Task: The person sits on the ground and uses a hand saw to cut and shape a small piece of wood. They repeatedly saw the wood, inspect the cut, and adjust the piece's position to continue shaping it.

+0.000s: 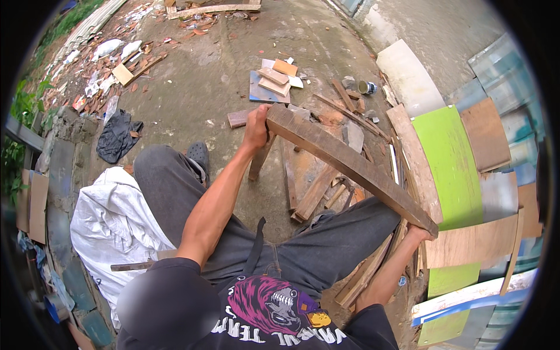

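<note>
A long, squared wooden beam [353, 165] slants across in front of me above my lap, its left end farther away than its right. My left hand [255, 128] is closed around the far left end. At the near right end, my right hand [421, 233] grips the wood from its end and underside. A shorter wooden piece [261, 157] slopes down below the left end; whether it is joined to the beam is hidden. Under the beam lie loose timber lengths [315, 192] and what looks like a hammer [337, 193] with a wooden handle.
Small boards [274, 81] are piled ahead, near a can [367, 87]. Panels, one bright green [449, 166], lean along the right. A white sack [116, 219] and a black plastic bag [119, 137] lie left. Rubble [108, 70] covers the far left ground.
</note>
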Motion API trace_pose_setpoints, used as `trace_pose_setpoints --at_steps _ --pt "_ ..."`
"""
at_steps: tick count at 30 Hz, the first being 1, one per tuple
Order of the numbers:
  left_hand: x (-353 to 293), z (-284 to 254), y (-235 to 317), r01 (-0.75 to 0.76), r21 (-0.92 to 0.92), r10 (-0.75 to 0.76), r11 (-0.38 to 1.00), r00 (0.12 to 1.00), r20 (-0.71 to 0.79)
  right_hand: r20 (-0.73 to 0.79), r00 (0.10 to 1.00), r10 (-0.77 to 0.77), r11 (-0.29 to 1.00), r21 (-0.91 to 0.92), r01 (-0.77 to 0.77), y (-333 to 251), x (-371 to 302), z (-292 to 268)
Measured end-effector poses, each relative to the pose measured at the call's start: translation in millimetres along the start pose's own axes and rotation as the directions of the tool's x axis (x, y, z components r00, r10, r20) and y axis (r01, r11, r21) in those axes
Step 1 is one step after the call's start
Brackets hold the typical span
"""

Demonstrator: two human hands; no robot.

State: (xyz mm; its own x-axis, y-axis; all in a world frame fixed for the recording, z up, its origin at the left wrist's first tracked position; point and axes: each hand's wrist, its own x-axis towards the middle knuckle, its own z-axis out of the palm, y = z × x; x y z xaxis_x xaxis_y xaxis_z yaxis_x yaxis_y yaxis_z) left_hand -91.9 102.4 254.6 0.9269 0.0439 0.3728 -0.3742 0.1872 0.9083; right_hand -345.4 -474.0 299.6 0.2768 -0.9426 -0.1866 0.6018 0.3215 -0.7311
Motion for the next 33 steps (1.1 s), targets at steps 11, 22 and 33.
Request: trace_pose_setpoints --at_steps 11,22,33 --pt "-2.7 -6.3 10.1 -0.061 0.110 0.067 0.992 0.997 -0.045 0.036 0.999 -0.033 0.998 -0.054 0.035 14.7 -8.7 6.5" --pt "-7.5 -4.3 7.4 -0.034 0.132 0.045 0.991 0.996 -0.079 -0.008 0.999 -0.048 0.999 -0.016 0.048 8.9 -18.2 16.1" --pt "-8.4 -5.1 7.0 -0.085 0.069 0.092 0.994 0.990 -0.103 0.016 1.000 -0.025 1.000 -0.011 0.025 7.8 -10.7 16.6"
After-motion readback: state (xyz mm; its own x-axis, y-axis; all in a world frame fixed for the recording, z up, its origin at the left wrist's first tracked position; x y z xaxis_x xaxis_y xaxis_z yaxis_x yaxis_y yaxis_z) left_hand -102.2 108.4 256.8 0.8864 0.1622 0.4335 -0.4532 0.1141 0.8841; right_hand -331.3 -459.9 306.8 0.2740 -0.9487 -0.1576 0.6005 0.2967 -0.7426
